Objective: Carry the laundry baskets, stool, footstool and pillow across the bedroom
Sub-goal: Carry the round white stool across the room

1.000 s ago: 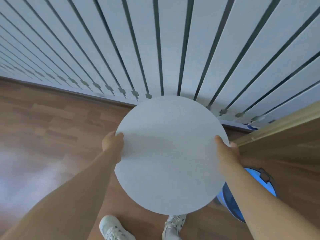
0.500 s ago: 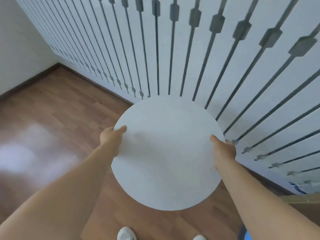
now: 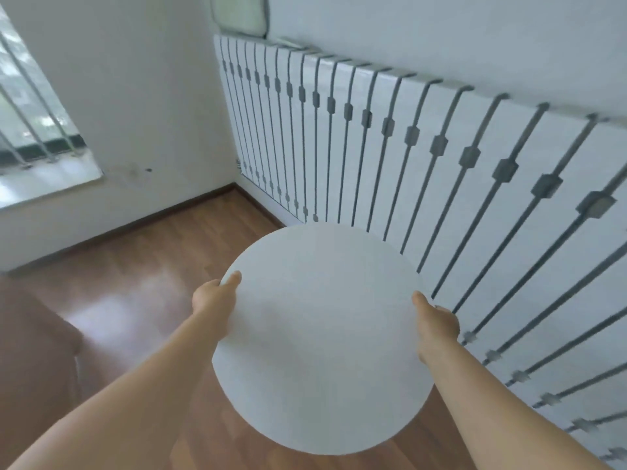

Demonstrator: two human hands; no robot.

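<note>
A round white stool (image 3: 322, 337) fills the middle of the head view, seen from above so that only its flat seat shows; its legs are hidden beneath. My left hand (image 3: 214, 296) grips the seat's left rim with the thumb on top. My right hand (image 3: 436, 325) grips the right rim the same way. The stool hangs above the wooden floor, held between both hands.
A white wardrobe (image 3: 424, 157) with grey vertical bars runs along the right. A white wall with a barred window (image 3: 30, 130) stands at the left. Brown wooden floor (image 3: 146, 276) stretches toward the corner. A brown piece of furniture (image 3: 30, 361) sits at the lower left.
The view has swung left and lifted: the blue basket and my shoes have left the frame, the room corner and window have come in. Both hands keep the same hold on the stool.
</note>
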